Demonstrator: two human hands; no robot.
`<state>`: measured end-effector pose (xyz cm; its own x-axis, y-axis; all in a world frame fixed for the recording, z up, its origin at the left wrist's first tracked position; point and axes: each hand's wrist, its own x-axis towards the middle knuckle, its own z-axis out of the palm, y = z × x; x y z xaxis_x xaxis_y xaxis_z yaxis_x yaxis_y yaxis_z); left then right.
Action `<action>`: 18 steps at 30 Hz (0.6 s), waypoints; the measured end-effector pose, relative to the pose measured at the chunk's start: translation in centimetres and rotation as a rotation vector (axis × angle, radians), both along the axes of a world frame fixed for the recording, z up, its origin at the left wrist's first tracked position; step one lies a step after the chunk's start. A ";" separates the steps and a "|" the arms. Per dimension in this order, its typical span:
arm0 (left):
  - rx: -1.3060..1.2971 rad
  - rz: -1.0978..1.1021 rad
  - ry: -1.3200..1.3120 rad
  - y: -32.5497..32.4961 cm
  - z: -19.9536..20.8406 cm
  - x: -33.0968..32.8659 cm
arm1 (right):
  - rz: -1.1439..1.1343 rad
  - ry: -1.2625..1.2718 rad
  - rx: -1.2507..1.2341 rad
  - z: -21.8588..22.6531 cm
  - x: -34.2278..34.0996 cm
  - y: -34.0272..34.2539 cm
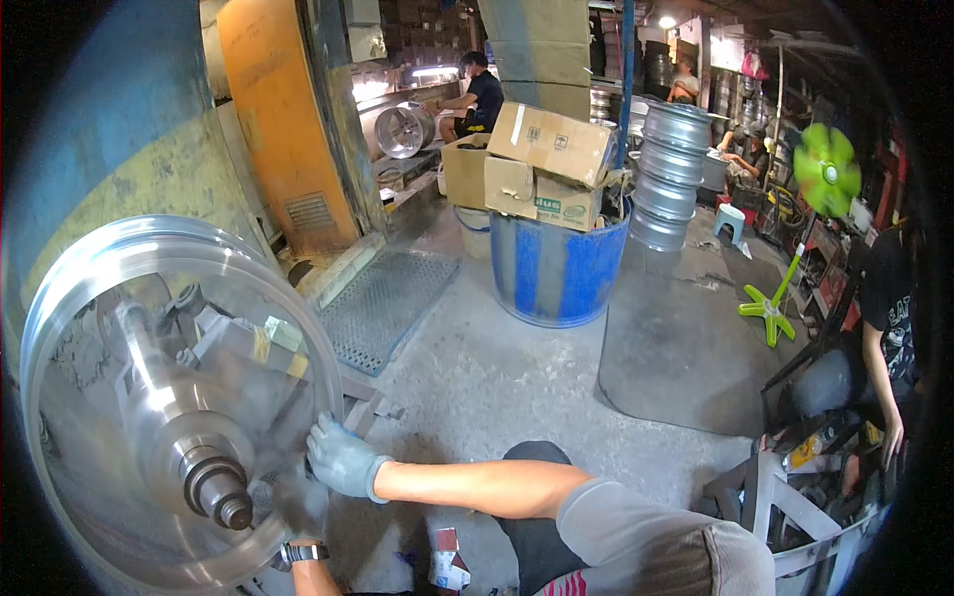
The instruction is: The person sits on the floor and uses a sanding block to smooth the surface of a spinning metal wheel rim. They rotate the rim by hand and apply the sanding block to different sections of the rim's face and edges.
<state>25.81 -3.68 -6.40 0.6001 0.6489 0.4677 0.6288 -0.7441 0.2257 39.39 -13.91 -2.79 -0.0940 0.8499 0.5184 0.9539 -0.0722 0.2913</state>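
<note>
Grey concrete floor [477, 377] spreads past a blue plastic drum [556, 273] stacked with cardboard boxes [545, 164]. Nearer, a shiny spinning metal wheel rim [149, 397] blurs on its spindle at the left. The right hand [340, 457], in a grey glove, presses loosely curled fingers against the rim's edge. The left hand is hidden beyond a wristwatch [301, 552]; its fingers I cannot tell.

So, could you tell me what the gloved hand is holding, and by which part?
The gloved right hand presses against the spinning wheel rim's lower right edge; whether it grips anything cannot be told.
</note>
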 end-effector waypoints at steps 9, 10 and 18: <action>0.034 -0.021 -0.087 -0.4 0.4 0.1 | -0.008 0.024 -0.105 0.3 -0.5 -0.2; 0.025 0.009 -0.051 -0.4 0.3 -0.1 | -0.002 0.029 -0.099 0.3 -0.5 -0.2; 0.092 0.000 0.007 0.8 -1.2 -1.2 | 0.016 0.013 -0.006 -0.9 -0.6 0.1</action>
<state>24.64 -2.91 -7.59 0.6035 0.6037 0.5209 0.6303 -0.7613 0.1521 38.79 -13.82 -3.66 -0.1006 0.8515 0.5147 0.9587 -0.0554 0.2791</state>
